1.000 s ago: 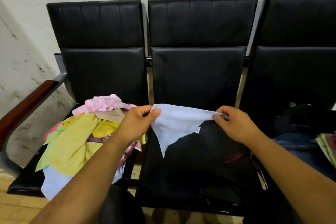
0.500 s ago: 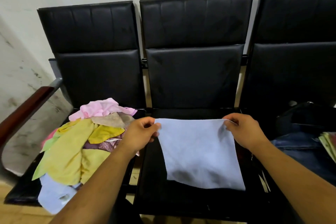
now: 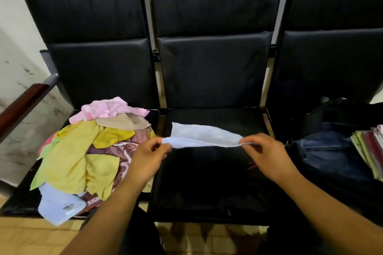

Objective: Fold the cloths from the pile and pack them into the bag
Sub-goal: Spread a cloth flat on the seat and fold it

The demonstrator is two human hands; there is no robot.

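Now blue cloth (image 3: pixel 205 137) half-folded (earlier flat) between left hand (image 3: pixel 149 157), right hand (image 3: pixel 267 157).

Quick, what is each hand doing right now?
Left hand: pinching one end of the light blue fabric cloth.
Right hand: pinching the cloth's other end.

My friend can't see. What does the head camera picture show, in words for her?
The left hand and right hand pinch the two ends of a light blue cloth over the middle black seat. A pile of coloured cloths lies on the left seat, and a dark bag sits on the right one.
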